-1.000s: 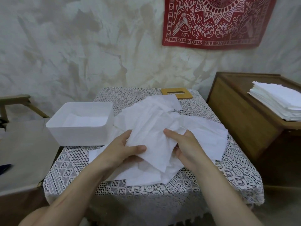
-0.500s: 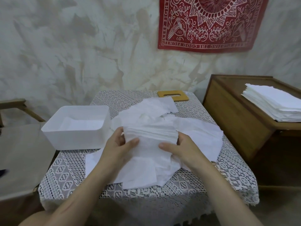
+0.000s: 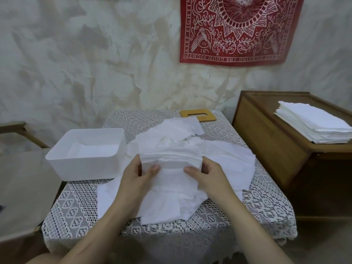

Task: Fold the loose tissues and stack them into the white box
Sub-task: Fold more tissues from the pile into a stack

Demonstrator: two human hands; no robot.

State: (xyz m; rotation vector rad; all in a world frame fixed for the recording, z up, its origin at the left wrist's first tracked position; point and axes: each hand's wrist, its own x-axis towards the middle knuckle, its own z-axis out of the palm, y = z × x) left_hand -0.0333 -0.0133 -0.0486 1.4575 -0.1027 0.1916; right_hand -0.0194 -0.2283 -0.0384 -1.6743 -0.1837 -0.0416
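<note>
A heap of loose white tissues point(image 3: 226, 161) lies spread over the lace-covered table point(image 3: 76, 206). On top of it I hold a folded tissue point(image 3: 171, 162) by both ends. My left hand point(image 3: 136, 178) grips its left edge, thumb on top. Gripping the right edge is my right hand point(image 3: 207, 176), thumb on top as well. The white box point(image 3: 85, 159) stands open at the table's left, just left of my left hand, with white tissue lying flat inside.
A wooden lid with a slot point(image 3: 198, 115) lies at the table's far edge. A wooden cabinet point(image 3: 266, 145) stands to the right with a neat stack of tissues point(image 3: 316, 124) on top. A wooden chair point(image 3: 19, 168) sits left of the table.
The tissue that hung loosely between my hands a second ago is now folded into a compact rectangle, and both hands have moved up to its two ends.
</note>
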